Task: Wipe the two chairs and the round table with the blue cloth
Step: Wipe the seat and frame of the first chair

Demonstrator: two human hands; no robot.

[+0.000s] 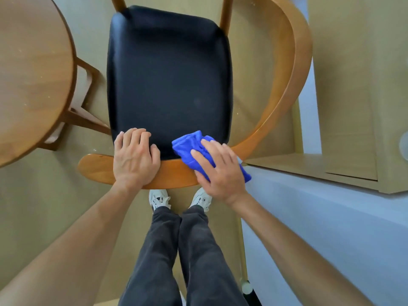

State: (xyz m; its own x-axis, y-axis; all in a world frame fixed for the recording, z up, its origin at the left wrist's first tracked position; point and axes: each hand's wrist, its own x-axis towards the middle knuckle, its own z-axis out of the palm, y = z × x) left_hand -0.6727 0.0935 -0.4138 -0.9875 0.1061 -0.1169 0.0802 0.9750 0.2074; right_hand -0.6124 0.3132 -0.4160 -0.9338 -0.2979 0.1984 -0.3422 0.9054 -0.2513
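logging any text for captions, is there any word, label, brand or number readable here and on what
None: no readable text stands anywhere in this view.
The blue cloth, the chair and the round table bear no label or print.
The white shoes have dark marks, too small and blurred to read as a brand.

The light is soft and bright all over. Shadows are faint. The black seat (170, 78) shines a little. The edges bend a lot, like a fish-eye. The picture is a bit blurry near the corners.
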